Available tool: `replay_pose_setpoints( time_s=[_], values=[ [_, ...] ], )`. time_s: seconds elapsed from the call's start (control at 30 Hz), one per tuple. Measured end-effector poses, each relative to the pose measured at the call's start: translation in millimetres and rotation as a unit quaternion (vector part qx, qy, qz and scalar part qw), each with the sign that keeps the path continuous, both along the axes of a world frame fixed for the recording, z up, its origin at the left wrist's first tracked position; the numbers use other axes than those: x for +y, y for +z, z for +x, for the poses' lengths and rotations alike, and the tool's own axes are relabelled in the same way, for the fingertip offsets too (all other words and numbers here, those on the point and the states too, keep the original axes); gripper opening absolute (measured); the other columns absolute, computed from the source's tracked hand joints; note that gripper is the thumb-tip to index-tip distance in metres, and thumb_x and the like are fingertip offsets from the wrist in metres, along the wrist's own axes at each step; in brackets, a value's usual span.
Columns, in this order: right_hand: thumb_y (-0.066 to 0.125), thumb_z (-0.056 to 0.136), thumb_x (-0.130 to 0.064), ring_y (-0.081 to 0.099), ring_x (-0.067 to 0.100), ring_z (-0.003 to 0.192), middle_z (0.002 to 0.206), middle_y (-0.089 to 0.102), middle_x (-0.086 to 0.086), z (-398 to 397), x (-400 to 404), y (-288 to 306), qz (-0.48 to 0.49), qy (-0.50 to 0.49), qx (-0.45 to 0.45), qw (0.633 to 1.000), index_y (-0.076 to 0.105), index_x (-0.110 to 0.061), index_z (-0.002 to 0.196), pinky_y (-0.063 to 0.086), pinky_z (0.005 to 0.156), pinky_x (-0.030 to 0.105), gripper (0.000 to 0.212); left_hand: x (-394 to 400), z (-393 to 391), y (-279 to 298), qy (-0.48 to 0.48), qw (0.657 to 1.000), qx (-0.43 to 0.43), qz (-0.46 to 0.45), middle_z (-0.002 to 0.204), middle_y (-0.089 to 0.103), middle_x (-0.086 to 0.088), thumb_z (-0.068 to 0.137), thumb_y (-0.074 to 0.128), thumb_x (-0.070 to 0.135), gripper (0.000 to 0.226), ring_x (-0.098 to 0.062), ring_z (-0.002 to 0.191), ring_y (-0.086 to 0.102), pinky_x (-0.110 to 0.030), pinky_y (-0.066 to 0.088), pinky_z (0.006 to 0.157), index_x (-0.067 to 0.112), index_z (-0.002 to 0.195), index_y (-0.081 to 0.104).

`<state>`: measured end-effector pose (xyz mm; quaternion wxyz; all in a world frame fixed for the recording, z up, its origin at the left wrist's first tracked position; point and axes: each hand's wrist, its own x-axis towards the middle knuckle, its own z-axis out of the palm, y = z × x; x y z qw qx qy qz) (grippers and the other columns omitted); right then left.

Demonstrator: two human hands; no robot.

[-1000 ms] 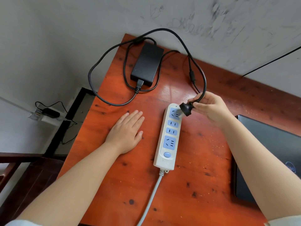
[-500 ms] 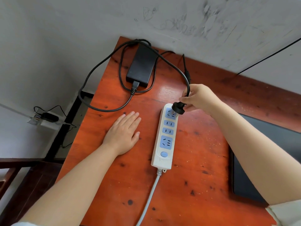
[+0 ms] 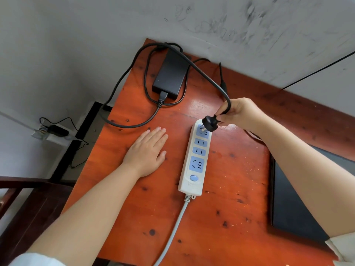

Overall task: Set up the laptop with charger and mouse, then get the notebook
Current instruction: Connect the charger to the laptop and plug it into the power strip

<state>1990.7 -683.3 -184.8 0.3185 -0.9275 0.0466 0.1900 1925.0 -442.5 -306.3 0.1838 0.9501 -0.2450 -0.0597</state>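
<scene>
A white power strip (image 3: 194,166) with blue sockets lies along the middle of the red-brown wooden table (image 3: 230,198). My right hand (image 3: 240,114) pinches the charger's black plug (image 3: 210,122) just above the strip's far socket, prongs pointing at it. Its black cable (image 3: 207,77) arcs back to the black charger brick (image 3: 171,73) at the table's far left corner. My left hand (image 3: 147,151) rests flat on the table left of the strip, holding nothing. The dark closed laptop (image 3: 288,204) lies at the right, partly hidden by my right forearm.
The strip's grey cord (image 3: 172,233) runs off the near table edge. A scuffed grey wall stands behind the table. Left of the table, on the floor, sit a wall socket with a black adapter (image 3: 55,130) and a dark wooden frame (image 3: 28,204).
My right hand has carried the plug down and left until it hovers over the strip's far socket. The cable loop has tightened. My left hand has stayed flat.
</scene>
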Motion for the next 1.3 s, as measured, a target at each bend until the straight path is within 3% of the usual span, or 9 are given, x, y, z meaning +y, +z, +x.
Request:
replay_pose_setpoints(
  time_s=[0.17,0.3,0.4,0.5,0.6,0.7,0.8,1.03,1.3],
  values=[
    [0.065,0.076,0.004,0.061,-0.007,0.048,0.076,0.069,0.009,-2.5,3.7,1.2,-0.057,0.038,-0.022,0.997,0.07,-0.001,0.081,0.05,0.057,0.004,0.009,0.4,-1.1,2.6,0.001,1.0,-0.002,0.003,0.148,0.036,-0.01,0.091,0.05,0.021,0.048,-0.023,0.14,0.027,-0.033,0.012,0.115,0.006,0.136,0.038],
    [0.065,0.078,0.003,0.067,0.029,0.08,0.088,0.073,0.019,-14.3,11.7,4.7,-0.089,0.079,-0.078,0.99,0.07,0.001,0.085,0.053,0.079,0.032,0.009,0.4,-10.3,10.1,0.027,1.0,-0.008,-0.005,0.131,0.054,-0.022,0.083,0.063,0.009,0.04,-0.035,0.126,0.046,-0.048,0.033,0.107,-0.003,0.12,0.055],
    [0.063,0.079,0.002,0.066,0.034,0.084,0.09,0.072,0.021,-19.3,18.6,8.1,-0.117,0.128,-0.104,0.979,0.07,0.003,0.087,0.053,0.081,0.035,0.011,3.1,-30.0,9.2,0.049,0.999,0.01,0.008,0.143,0.042,-0.017,0.091,0.052,0.017,0.043,-0.029,0.137,0.032,-0.042,0.022,0.114,0.001,0.13,0.045],
    [0.06,0.08,-0.001,0.062,0.028,0.077,0.09,0.072,0.017,-14.0,22.1,9.2,-0.154,0.137,-0.101,0.973,0.069,0.001,0.089,0.047,0.067,0.022,0.012,1.4,-45.0,3.1,0.067,0.997,0.036,0.029,0.154,0.019,-0.01,0.096,0.038,0.028,0.052,-0.021,0.144,0.011,-0.035,0.007,0.118,0.007,0.142,0.024],
    [0.059,0.082,-0.006,0.058,0.026,0.074,0.084,0.068,0.013,-15.4,30.4,9.7,-0.186,0.154,-0.1,0.965,0.066,0.0,0.086,0.044,0.064,0.025,0.01,-8.1,-50.8,1.4,0.099,0.992,0.057,0.046,0.157,0.005,-0.008,0.097,0.032,0.034,0.057,-0.019,0.144,0.0,-0.034,-0.001,0.118,0.009,0.144,0.011],
    [0.054,0.082,-0.002,0.052,0.031,0.066,0.065,0.06,0.012,-26.3,38.1,3.3,-0.198,0.172,-0.118,0.958,0.059,-0.002,0.067,0.043,0.06,0.033,0.015,-13.0,-53.6,0.3,0.124,0.99,0.045,0.045,0.157,0.006,-0.008,0.097,0.031,0.035,0.058,-0.018,0.144,0.001,-0.033,0.0,0.118,0.009,0.144,0.011],
    [0.057,0.081,-0.004,0.061,0.035,0.074,0.083,0.069,0.023,-24.0,33.2,-1.2,-0.165,0.108,-0.126,0.972,0.063,0.006,0.083,0.054,0.072,0.039,0.012,-13.0,-55.3,-0.8,0.131,0.99,0.037,0.04,0.157,0.009,-0.006,0.096,0.032,0.036,0.058,-0.016,0.144,0.003,-0.032,0.0,0.118,0.01,0.144,0.013],
    [0.059,0.08,-0.004,0.046,0.016,0.053,0.062,0.059,0.005,-24.9,17.6,-7.5,-0.142,0.096,-0.12,0.978,0.068,0.0,0.084,0.036,0.052,0.019,0.011,-13.0,-52.9,-2.1,0.132,0.991,0.029,0.024,0.156,0.013,-0.006,0.095,0.035,0.035,0.057,-0.016,0.144,0.005,-0.032,0.0,0.118,0.01,0.144,0.018],
    [0.059,0.081,-0.014,0.05,0.017,0.072,0.089,0.07,0.011,-10.8,31.4,-10.3,-0.187,0.095,-0.082,0.974,0.068,-0.006,0.087,0.042,0.065,0.025,0.014,-14.4,-52.3,-3.7,0.14,0.989,0.03,0.026,0.156,0.013,-0.006,0.095,0.036,0.035,0.058,-0.017,0.144,0.006,-0.033,0.0,0.117,0.01,0.143,0.018]
  ],
)
